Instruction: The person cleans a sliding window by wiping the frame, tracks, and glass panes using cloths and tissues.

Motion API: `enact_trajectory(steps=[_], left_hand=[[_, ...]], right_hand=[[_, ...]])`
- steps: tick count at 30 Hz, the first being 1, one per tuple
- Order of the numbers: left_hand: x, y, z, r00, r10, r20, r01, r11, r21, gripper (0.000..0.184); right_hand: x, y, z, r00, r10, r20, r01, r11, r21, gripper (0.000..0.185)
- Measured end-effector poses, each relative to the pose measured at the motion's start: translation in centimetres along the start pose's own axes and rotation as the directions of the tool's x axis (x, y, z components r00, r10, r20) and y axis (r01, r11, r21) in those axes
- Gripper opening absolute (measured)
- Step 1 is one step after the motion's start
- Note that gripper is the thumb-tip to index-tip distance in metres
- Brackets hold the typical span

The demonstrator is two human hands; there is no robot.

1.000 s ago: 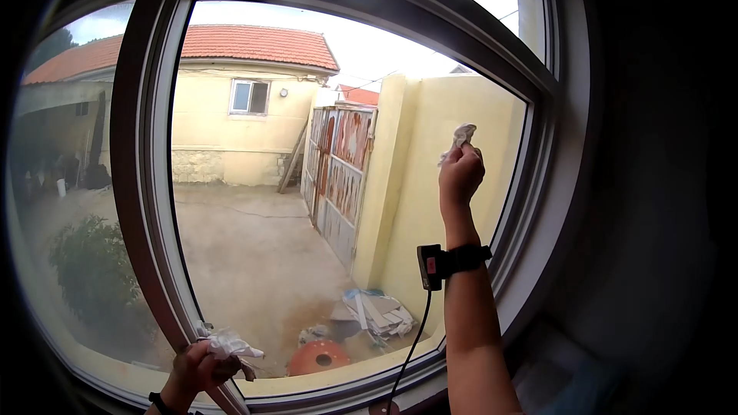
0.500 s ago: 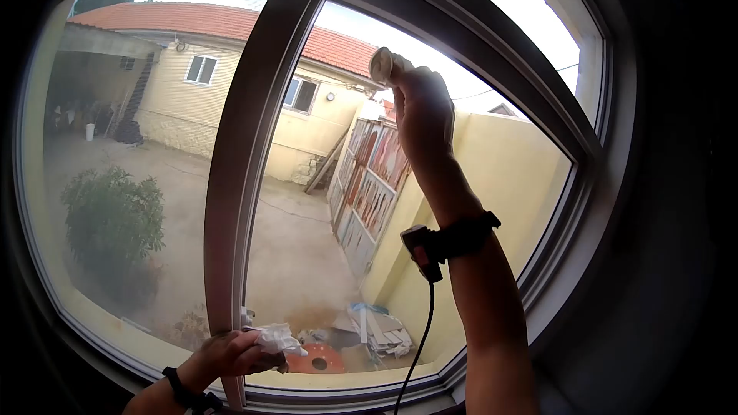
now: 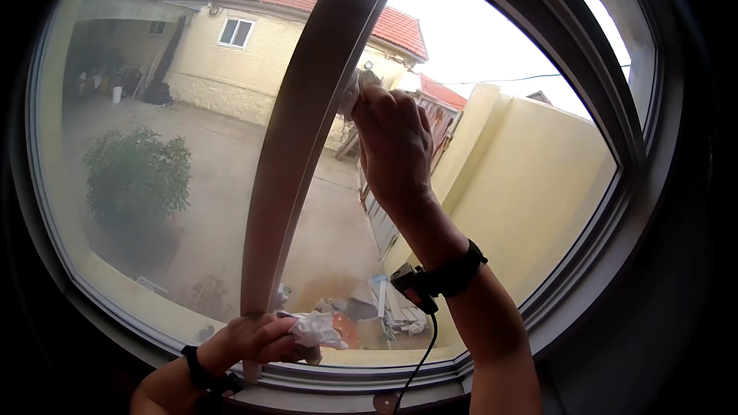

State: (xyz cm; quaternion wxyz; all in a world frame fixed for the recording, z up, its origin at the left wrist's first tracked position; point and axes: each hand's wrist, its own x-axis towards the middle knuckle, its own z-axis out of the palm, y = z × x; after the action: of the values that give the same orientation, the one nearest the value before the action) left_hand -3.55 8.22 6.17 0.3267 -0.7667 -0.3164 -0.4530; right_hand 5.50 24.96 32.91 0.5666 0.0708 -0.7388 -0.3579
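My right hand (image 3: 396, 146) is raised, with its fingers closed on a pale crumpled wad (image 3: 352, 95), tissue or cloth, I cannot tell which. The wad lies against the window glass (image 3: 461, 46) beside the dark upright frame bar (image 3: 304, 131). Low down, my left hand (image 3: 261, 338) grips a crumpled white tissue (image 3: 318, 330) in front of the foot of that bar. Part of the tissue sticks out past the fingers to the right.
A black strap with a small device (image 3: 415, 286) is on my right wrist, its cable hanging down. The window sill (image 3: 354, 396) runs below. Through the glass show a bush (image 3: 137, 177), a yellow wall (image 3: 538, 169) and a red-roofed house.
My right hand has moved down the glass and left to the upright bar with its wad. The view has shifted; my left hand still holds the tissue near the bar's foot.
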Motion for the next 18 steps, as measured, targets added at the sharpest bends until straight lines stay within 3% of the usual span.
enact_trajectory(steps=[1, 3, 6, 7, 8, 11, 13, 15, 18], left_hand=[[-0.9, 0.0, -0.3, 0.994, -0.032, 0.108, 0.035, 0.999, -0.030, 0.034], [-1.8, 1.0, 0.1, 0.989, -0.074, 0.129, 0.092, 0.987, -0.134, 0.032], [-1.3, 4.1, -1.3, 0.989, 0.019, 0.147, -0.011, 0.998, -0.054, 0.030], [-2.7, 5.0, -2.2, 0.939, -0.011, 0.343, 0.057, 0.991, -0.125, 0.030], [-3.9, 5.6, -2.5, 0.959, -0.016, 0.284, 0.053, 0.991, -0.123, 0.031], [-6.3, 8.0, -4.1, 0.935, -0.141, 0.325, 0.204, 0.964, -0.169, 0.035], [-7.9, 9.8, -5.5, 0.860, -0.378, 0.342, 0.416, 0.908, -0.041, 0.044], [-8.5, 10.6, -6.7, 0.837, -0.407, 0.365, 0.426, 0.904, 0.030, 0.049], [-9.4, 11.3, -8.4, 0.810, -0.466, 0.356, 0.436, 0.885, 0.167, 0.060]], right_hand=[[-1.9, -1.5, -0.3, 0.999, 0.002, 0.049, -0.004, 0.999, 0.041, 0.025], [-5.4, -4.4, -1.0, 0.990, 0.006, 0.140, -0.020, 0.995, 0.100, 0.030], [-11.4, -9.0, -1.2, 0.981, 0.021, 0.192, -0.048, 0.990, 0.134, 0.032], [-13.5, -10.6, -1.2, 0.975, 0.018, 0.222, -0.050, 0.989, 0.137, 0.028], [-15.6, -12.4, -1.1, 0.968, 0.013, 0.251, -0.050, 0.989, 0.141, 0.025], [-19.7, -16.0, -1.1, 0.950, 0.155, 0.272, -0.200, 0.969, 0.144, 0.034], [-20.4, -17.2, -0.2, 0.942, 0.239, 0.235, -0.281, 0.946, 0.163, 0.035], [-20.4, -18.2, -0.1, 0.919, 0.360, 0.161, -0.384, 0.910, 0.157, 0.038], [-20.3, -18.5, -0.7, 0.903, 0.406, 0.142, -0.426, 0.889, 0.169, 0.035]])
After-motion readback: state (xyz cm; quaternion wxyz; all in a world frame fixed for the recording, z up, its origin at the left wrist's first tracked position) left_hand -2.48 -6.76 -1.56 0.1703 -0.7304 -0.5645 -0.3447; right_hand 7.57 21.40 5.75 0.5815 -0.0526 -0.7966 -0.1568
